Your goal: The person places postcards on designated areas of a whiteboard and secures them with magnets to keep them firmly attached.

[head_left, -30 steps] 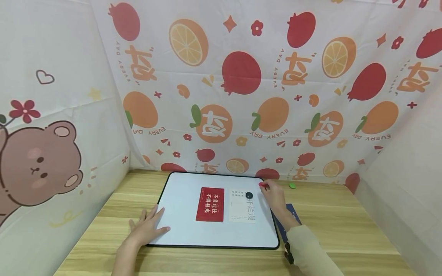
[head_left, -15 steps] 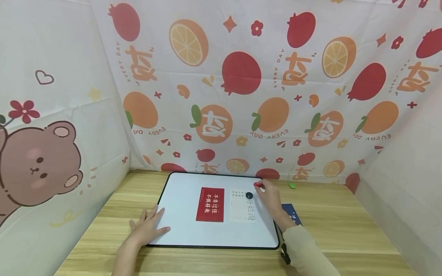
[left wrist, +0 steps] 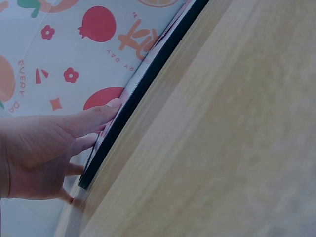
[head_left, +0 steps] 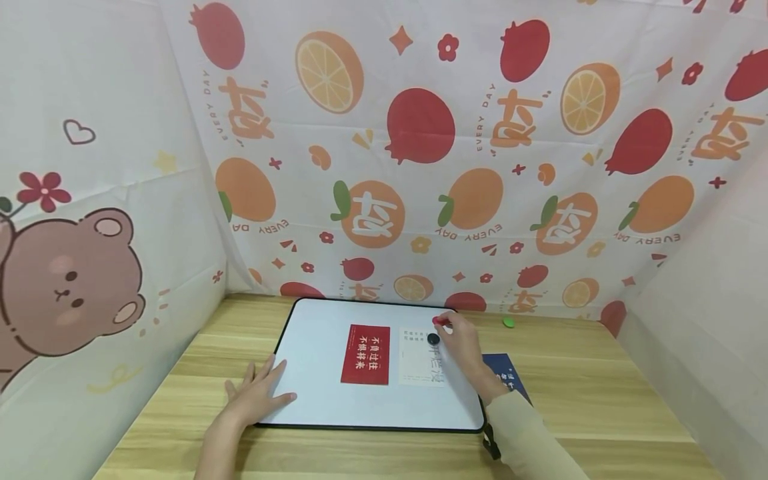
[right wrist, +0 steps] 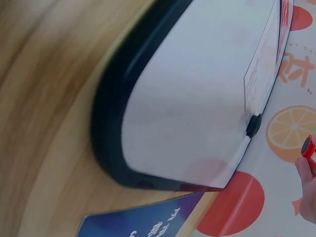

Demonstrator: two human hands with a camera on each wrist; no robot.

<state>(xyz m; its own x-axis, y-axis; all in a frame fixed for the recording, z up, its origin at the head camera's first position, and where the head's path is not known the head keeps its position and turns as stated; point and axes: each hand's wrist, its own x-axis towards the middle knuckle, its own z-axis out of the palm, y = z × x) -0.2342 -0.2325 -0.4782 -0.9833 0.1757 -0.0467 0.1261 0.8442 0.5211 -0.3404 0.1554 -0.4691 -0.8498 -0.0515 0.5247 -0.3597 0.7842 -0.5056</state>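
Note:
A white magnetic board with a black frame lies on the wooden table. My left hand rests on its left edge with the fingers spread; the left wrist view shows thumb and fingertips along the black frame. Between thumb and fingers, my right hand pinches a round red magnet, held just above the board's far right part. The right wrist view shows this magnet with its dark underside. A black magnet sits on the upper right of a white printed card, close to the right fingers.
Left of the white card, a red card with white characters lies on the board. A green magnet lies on the table at the back right. A blue card lies beside the board's right edge, partly behind the right forearm. Patterned cloth rises behind.
My right hand has moved left across the board's far right corner with the red magnet, nearer the black magnet. More of the blue card shows. The left hand has stayed put.

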